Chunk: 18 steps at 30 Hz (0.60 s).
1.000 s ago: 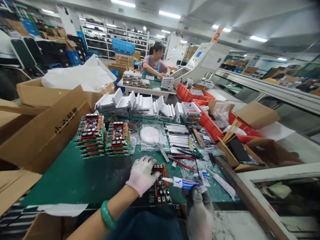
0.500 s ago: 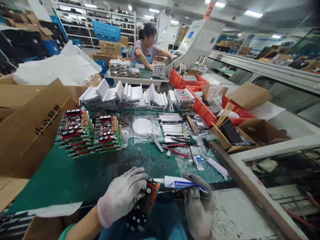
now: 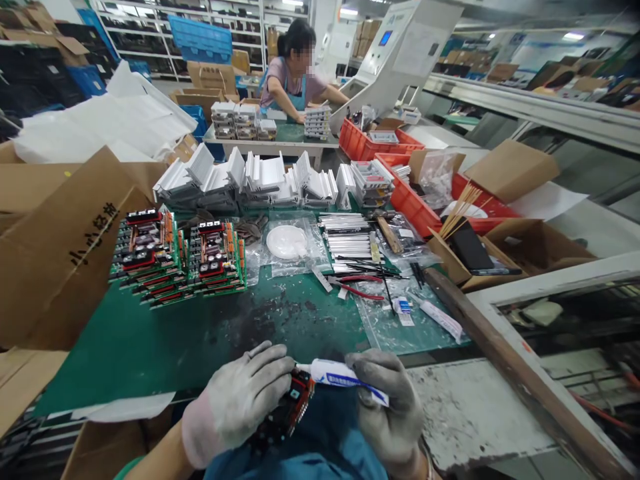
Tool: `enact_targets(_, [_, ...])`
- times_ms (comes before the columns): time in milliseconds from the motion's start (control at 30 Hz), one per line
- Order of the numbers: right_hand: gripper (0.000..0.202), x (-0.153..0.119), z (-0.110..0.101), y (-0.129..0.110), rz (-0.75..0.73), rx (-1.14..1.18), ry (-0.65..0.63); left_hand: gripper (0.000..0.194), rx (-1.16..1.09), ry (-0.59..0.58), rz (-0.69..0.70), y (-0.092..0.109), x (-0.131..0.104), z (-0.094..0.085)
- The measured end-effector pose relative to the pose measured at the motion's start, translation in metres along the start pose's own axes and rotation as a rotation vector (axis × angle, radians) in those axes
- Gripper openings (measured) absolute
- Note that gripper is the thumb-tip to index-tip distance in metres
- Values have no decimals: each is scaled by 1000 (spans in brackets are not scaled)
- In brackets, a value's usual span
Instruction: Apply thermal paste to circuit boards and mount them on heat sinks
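Gloved in pale grey, my left hand [image 3: 243, 400] grips a circuit board [image 3: 295, 400] by its upper left side, low in front of my lap. My right hand [image 3: 387, 403], in a darker grey glove, holds a white and blue tube [image 3: 340, 375] level, its fingers closed on the tube's rear end. The tube's nozzle points left and lies at the board's top edge, close to my left fingertips. Part of the board is hidden under my left hand.
Stacked circuit boards [image 3: 213, 260] stand at the left of the green table [image 3: 200, 347]. Behind are white metal profiles [image 3: 270, 177]; right of centre, red-handled pliers [image 3: 363, 290], another tube [image 3: 443, 320] and red crates [image 3: 410, 200]. A person [image 3: 295, 73] works beyond.
The tube and my right hand have moved slightly left, and the nozzle is nearer my left fingers. The board is turned a little. The camera view has tilted down.
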State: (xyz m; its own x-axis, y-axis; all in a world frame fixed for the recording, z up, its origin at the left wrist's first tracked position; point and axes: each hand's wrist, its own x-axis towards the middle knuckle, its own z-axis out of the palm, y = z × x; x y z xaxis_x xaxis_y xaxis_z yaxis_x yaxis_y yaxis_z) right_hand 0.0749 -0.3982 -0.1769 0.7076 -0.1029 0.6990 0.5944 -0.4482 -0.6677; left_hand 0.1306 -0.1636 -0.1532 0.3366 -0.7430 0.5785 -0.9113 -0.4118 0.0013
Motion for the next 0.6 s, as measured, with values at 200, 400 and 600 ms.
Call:
enact_targets(200, [18, 1, 1, 0, -2, 15, -2, 23, 3, -3, -18, -2, -4, 2])
enact_targets(400, [16, 1, 5, -4, 47, 46, 59, 22, 8, -7, -34, -2, -1, 0])
enact_targets(600, [15, -7, 20, 5, 392, 209, 337, 19, -9, -2, -223, -8, -12, 15])
